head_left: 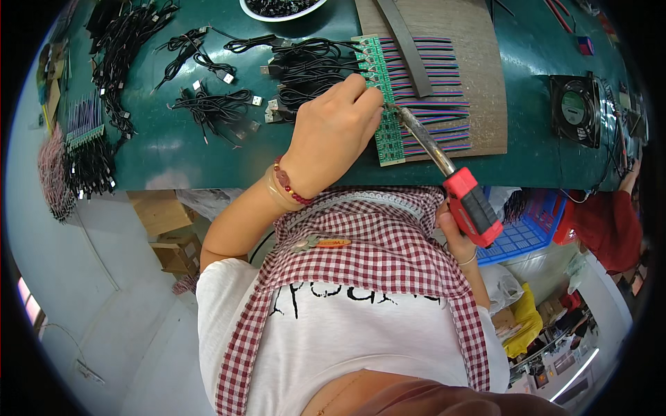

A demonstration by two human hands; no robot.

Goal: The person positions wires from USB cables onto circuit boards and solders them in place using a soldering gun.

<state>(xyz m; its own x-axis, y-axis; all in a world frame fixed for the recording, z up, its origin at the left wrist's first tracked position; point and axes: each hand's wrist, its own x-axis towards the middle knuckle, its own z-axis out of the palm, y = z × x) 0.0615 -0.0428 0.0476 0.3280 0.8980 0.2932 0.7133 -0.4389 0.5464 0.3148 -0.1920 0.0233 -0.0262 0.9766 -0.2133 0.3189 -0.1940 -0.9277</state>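
My right hand [456,238] grips a soldering iron [466,201] with a red and black handle and a long metal barrel. Its tip reaches the green circuit board strip [393,142], close to my left fingertips. My left hand [338,125] is bent over the strip's left edge, thumb and fingers pinched together; what they pinch is hidden. Black USB cables [316,66] run to the upper left edge of the strip, where bare wire ends show. Ribbons of coloured wires [433,76] spread from its right side. A flat grey bar [406,52] lies across them.
A wooden board [482,83] lies under the strip on the green table [520,166]. Loose USB cable bundles [208,107] lie left, below a white bowl [284,15] of small dark parts. A black fan [576,111] stands right. A blue basket [531,229] sits below the table edge.
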